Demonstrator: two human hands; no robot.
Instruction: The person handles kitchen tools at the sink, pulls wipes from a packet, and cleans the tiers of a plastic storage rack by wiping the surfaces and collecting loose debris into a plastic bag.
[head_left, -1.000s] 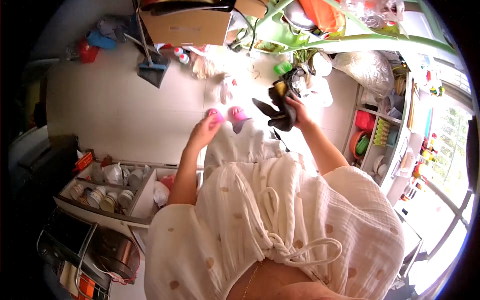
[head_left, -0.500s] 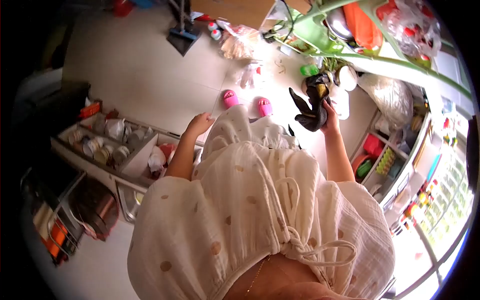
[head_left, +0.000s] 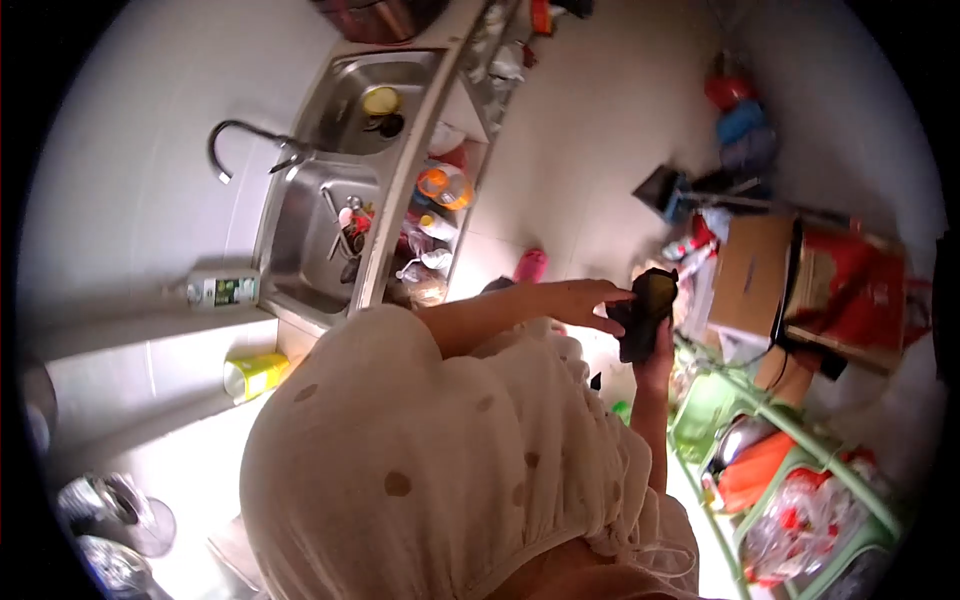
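A dark, lobed, soft-looking thing (head_left: pixel 636 335) with a yellowish patch at its top is held in my right hand (head_left: pixel 657 362), in front of my body. The fingers wrap its lower right side, and part of the thing is hidden by them. My left hand (head_left: pixel 590 303) reaches across from the left with its fingers apart. Its fingertips are at the left edge of the dark thing; whether they press on it I cannot tell.
At left are a double sink (head_left: pixel 315 235) with a faucet (head_left: pixel 250 130), a white bottle (head_left: pixel 222 290) and a yellow cup (head_left: pixel 256 377). Below the sink, shelves hold bottles. At right stand a cardboard box (head_left: pixel 745 275) and a green rack (head_left: pixel 790 420). A dustpan (head_left: pixel 660 192) lies beyond.
My view has turned left toward the sink. My left hand, earlier hanging apart at my side, has come over to the dark thing, which my right hand still holds.
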